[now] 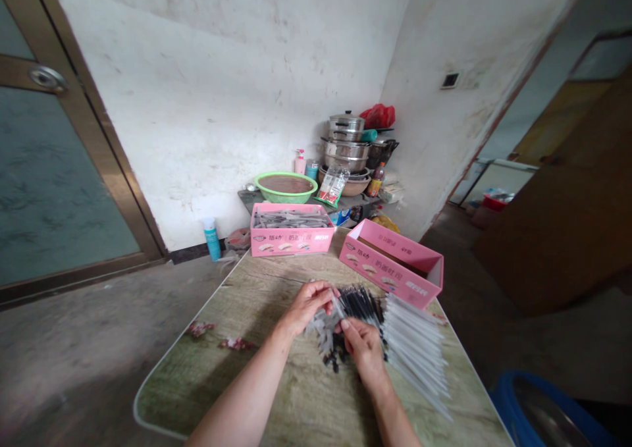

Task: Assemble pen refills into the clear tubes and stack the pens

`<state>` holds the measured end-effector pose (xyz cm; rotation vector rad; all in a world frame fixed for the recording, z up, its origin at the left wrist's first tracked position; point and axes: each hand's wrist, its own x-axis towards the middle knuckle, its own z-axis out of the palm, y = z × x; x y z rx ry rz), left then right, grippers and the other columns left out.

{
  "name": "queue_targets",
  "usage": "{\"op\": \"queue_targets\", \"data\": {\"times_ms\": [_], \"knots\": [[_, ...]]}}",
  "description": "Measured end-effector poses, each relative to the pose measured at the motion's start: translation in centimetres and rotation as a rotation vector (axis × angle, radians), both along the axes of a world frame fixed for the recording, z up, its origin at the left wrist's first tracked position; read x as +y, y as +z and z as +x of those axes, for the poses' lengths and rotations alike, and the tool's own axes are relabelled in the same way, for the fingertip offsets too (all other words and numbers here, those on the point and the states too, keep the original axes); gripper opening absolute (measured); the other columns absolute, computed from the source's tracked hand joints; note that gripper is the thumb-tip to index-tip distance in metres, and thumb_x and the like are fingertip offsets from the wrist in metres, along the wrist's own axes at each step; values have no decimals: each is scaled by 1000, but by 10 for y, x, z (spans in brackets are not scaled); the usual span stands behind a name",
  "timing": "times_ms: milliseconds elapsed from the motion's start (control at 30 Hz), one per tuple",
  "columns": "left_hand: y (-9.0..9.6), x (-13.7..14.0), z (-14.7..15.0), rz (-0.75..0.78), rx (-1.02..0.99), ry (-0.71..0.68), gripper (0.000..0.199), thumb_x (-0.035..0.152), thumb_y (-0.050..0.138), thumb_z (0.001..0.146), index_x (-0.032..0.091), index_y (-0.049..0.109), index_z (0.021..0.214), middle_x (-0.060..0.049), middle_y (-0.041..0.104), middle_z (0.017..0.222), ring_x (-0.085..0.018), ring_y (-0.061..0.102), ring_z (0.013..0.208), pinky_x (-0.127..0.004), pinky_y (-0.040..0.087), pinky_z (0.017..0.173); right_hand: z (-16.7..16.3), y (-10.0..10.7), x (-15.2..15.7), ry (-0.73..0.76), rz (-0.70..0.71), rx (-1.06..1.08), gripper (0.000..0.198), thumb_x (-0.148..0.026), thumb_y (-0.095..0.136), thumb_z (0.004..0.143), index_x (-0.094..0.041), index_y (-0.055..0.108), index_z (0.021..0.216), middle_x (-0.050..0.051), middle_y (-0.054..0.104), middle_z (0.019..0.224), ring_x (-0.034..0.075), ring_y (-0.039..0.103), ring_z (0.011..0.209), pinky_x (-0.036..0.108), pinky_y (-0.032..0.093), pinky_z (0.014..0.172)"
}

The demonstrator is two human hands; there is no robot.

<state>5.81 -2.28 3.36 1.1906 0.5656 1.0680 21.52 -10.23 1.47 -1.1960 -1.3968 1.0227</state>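
Left hand (315, 302) and right hand (364, 345) are both pinching a thin, pale strip (338, 306) at the left edge of the black sticks (361, 299), its long axis running from the right fingertips away toward the left ones. Straight, translucent tubes (417, 345) are fanning out right of the sticks, nearer the right hand. Frosted, flat scraps (323, 332) are lying left of the sticks on the wood-grained bench (197, 368), a pink box (382, 277) standing beyond.

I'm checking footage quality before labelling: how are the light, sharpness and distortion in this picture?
Head view: soft, uneven light, dimmest at right; wide-angle distortion leans the door; the blue tub looks smeared; the pale strip between left hand and right hand is hard to make out.
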Motion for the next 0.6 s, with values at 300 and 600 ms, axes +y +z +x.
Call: {"op": "queue_targets", "data": {"times_ms": [300, 600], "knots": [[-15, 4, 13, -117, 57, 214, 42, 53, 76, 68, 14, 60, 71, 6, 49, 49, -5, 39, 36, -18, 30, 36, -7, -1, -6, -300, 468, -745, 39, -37, 42, 99, -16, 63, 74, 5, 57, 61, 15, 49, 55, 26, 30, 57], [-1, 2, 0, -37, 49, 116, 41, 53, 73, 73, 12, 64, 73, 2, 55, 54, -8, 47, 44, -19, 36, 46, -3, 8, -1, 64, -137, 120, 54, -64, 44, 91, -15, 65, 81, -3, 48, 43, 11, 37, 37, 23, 28, 43]]}}
